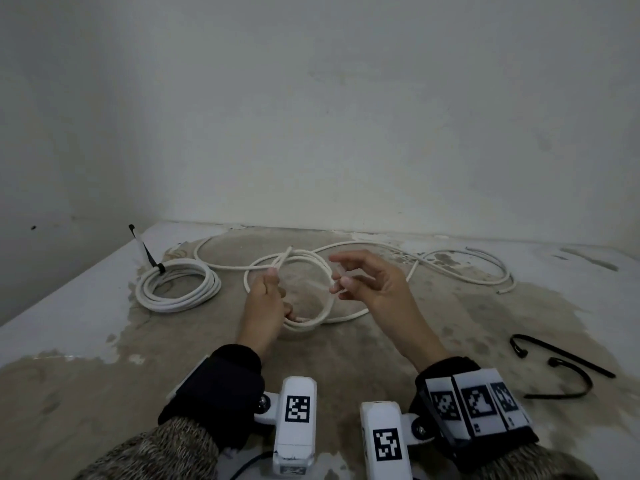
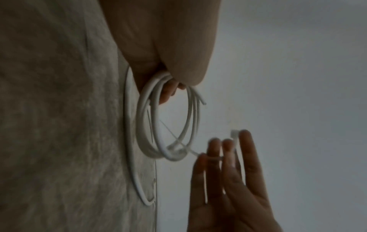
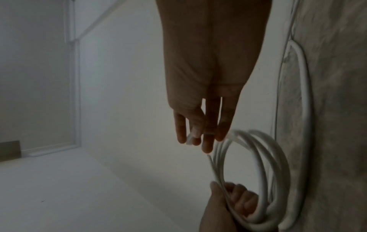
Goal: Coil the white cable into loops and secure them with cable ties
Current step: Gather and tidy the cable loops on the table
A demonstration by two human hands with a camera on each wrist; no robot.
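Note:
My left hand (image 1: 267, 295) grips a small coil of white cable (image 1: 320, 271) at its near side and holds it upright above the table; in the left wrist view the loops (image 2: 143, 119) hang from the curled fingers (image 2: 166, 92). My right hand (image 1: 341, 278) is at the coil's right side and pinches a pale cable tie (image 2: 235, 133) between its fingers. The tie's strap wraps round the loops (image 2: 176, 149). In the right wrist view the tie (image 3: 190, 138) sits at my right fingertips (image 3: 207, 146), beside the coil (image 3: 278, 158), with the left hand (image 3: 220, 208) below.
A finished white coil (image 1: 177, 285) bound with a black tie lies at the left. The cable's loose length (image 1: 460, 268) snakes across the back of the stained table (image 1: 346, 355). Two black cable ties (image 1: 568, 367) lie at the right. A wall stands close behind.

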